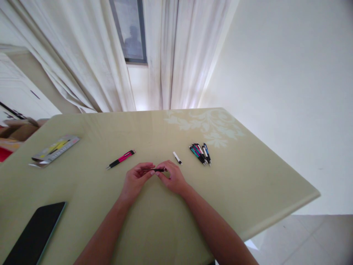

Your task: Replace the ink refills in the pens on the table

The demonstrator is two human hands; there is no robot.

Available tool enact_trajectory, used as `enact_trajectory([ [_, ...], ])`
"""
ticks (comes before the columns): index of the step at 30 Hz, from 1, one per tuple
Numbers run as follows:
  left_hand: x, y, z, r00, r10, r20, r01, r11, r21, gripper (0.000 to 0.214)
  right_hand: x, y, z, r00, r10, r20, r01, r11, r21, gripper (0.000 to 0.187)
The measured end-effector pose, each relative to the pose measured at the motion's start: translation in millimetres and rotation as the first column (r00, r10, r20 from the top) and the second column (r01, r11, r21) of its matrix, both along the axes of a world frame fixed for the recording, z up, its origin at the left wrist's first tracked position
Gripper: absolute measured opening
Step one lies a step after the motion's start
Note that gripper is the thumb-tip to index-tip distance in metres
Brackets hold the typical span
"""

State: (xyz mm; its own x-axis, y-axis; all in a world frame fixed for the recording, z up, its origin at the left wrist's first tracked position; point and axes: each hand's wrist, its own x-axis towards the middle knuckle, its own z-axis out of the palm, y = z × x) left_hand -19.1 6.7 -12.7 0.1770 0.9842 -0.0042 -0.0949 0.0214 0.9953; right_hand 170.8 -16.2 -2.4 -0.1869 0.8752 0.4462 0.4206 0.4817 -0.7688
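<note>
My left hand (138,179) and my right hand (173,177) meet over the middle of the table, thumbs and fingers closed on a slim dark pen part (160,170) held level between them. My fingers cover much of it, so its full length is hidden. Just beyond my right hand lies a short white pen barrel (177,158) with a black end. To the left of my hands rest pink and black pens (120,159) side by side. A bunch of several pens (199,154) in teal, pink, white and blue with black grips lies to the right.
An opened grey and yellow package (55,150) is at the table's left side. Nearer me on the left lies a black tablet-like slab (35,232). The pale green table (248,176) ends at a right-hand corner, with a white wall beyond and curtains (190,55) behind.
</note>
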Motion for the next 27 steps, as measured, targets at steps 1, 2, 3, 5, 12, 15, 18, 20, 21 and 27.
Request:
enact_trajectory([
  [1,0.8,-0.2,0.7,1.0,-0.012,-0.013,0.012,1.0,0.002,0.043,-0.3,-0.1,0.5,1.0,0.012,0.004,-0.012,1.0,0.008,0.01],
  [2,1.4,-0.4,1.5,1.0,-0.012,-0.02,0.012,1.0,0.006,0.043,-0.4,0.0,1.2,1.0,0.016,0.011,-0.016,1.0,0.018,0.01],
  [3,2.0,-0.5,2.3,1.0,0.0,-0.02,0.0,1.0,0.015,0.044,0.0,0.2,2.1,1.0,0.004,0.019,-0.005,1.0,0.028,0.012],
  [5,3.0,-0.7,3.9,0.999,0.046,-0.018,-0.046,0.998,0.041,0.051,2.9,1.8,3.6,0.996,-0.084,0.04,0.082,0.996,0.044,0.016],
  [12,8.2,-3.7,1.2,0.977,0.092,-0.19,-0.052,0.978,0.203,0.043,29.9,14.6,-8.8,0.779,-0.587,0.221,0.603,0.798,-0.002,0.022],
  [15,10.4,-7.1,0.1,0.943,0.104,-0.315,0.011,0.939,0.343,0.036,35.1,17.6,-16.0,0.758,-0.552,0.348,0.61,0.789,-0.078,0.013],
  [18,11.2,-10.5,2.7,0.903,0.086,-0.422,0.105,0.906,0.409,0.028,33.6,18.6,-15.6,0.812,-0.466,0.352,0.535,0.835,-0.126,0.006],
  [20,11.1,-11.6,5.3,0.893,0.094,-0.44,0.112,0.901,0.42,0.024,30.9,18.2,-11.3,0.889,-0.399,0.222,0.435,0.889,-0.144,0.006],
  [21,10.8,-11.7,6.2,0.893,0.113,-0.437,0.093,0.901,0.423,0.023,29.3,17.6,-8.4,0.925,-0.357,0.132,0.374,0.916,-0.147,0.007],
  [27,7.8,-8.3,4.6,0.893,0.166,-0.419,-0.005,0.933,0.359,0.024,21.7,10.7,6.4,0.981,-0.18,-0.067,0.179,0.984,-0.022,0.012],
])
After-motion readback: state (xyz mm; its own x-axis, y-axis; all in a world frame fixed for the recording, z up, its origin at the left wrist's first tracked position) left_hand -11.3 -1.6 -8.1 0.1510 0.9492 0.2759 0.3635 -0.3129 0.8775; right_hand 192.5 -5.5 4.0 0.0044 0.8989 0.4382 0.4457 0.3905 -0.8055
